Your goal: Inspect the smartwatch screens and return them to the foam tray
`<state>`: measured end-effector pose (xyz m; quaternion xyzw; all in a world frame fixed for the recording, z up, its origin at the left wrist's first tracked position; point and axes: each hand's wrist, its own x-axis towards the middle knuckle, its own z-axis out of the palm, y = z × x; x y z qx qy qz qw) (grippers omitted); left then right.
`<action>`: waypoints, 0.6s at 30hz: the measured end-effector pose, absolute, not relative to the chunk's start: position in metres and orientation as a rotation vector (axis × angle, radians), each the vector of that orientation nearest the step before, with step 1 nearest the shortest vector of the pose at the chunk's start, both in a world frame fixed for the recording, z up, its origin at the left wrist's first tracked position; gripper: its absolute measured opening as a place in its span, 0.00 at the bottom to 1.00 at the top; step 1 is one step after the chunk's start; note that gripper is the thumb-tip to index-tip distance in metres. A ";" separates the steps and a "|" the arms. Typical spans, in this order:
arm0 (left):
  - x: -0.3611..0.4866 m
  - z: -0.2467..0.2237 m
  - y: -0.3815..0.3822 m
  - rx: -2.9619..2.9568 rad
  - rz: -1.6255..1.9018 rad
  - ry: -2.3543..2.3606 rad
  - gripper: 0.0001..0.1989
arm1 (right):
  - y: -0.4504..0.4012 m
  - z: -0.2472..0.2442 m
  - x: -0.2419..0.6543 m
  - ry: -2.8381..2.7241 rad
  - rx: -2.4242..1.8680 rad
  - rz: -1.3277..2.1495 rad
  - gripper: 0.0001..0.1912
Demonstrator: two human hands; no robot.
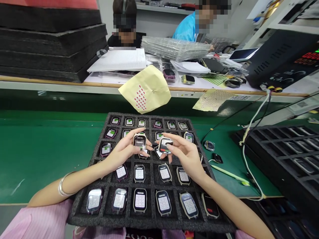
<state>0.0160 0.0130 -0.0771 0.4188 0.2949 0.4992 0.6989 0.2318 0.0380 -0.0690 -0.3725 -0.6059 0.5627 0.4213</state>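
At nine o'clock a bangle was worn on the wrist behind the left hand, whose fingers were pinched around a beige-rimmed watch body, held face up over the middle of the foam tray. Just toward three o'clock, a second watch body was gripped, tilted, between the thumb and fingertips of the right hand. The two pieces were held close together, so a knock between them was judged possible, and scratched glass with it. A slackened pinch could have let either piece fall onto the lit units seated in the tray's pockets at six o'clock. At three o'clock loose cables lay on the green belt, where a sleeve could have been snagged.
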 end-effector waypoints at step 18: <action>0.020 -0.068 0.009 0.941 1.115 0.744 0.21 | -0.046 0.016 0.221 -1.632 -0.632 1.420 0.35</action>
